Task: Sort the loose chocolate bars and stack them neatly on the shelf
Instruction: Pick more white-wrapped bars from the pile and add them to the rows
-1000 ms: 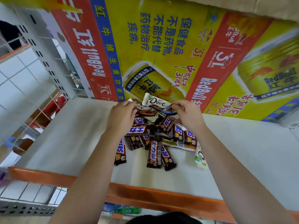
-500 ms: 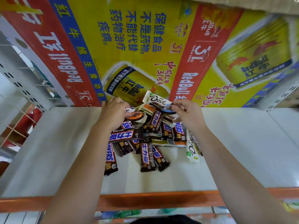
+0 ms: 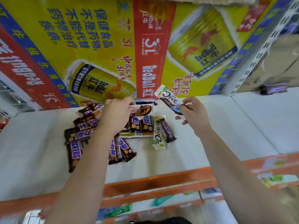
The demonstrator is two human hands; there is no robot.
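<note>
A loose pile of brown Snickers bars (image 3: 80, 133) lies on the white shelf (image 3: 242, 126), mixed with white Dove bars. My right hand (image 3: 192, 115) pinches the lower end of a white Dove bar (image 3: 168, 98) and holds it lifted above the pile, tilted up to the left. My left hand (image 3: 116, 115) grips a flat white chocolate packet (image 3: 144, 109) at the back of the pile. Another white Dove bar (image 3: 157, 136) lies flat on the shelf with a Snickers bar (image 3: 167, 130) across it.
A yellow and red Red Bull carton (image 3: 145, 46) stands behind the pile along the back of the shelf. An orange rail (image 3: 153, 181) edges the shelf front. One dark bar (image 3: 273, 90) lies far right by a grey perforated upright (image 3: 252, 65).
My right hand has lifted the Dove bar up and to the right, off the pile. My left hand has stayed on the flat packet. The view has swung to the right.
</note>
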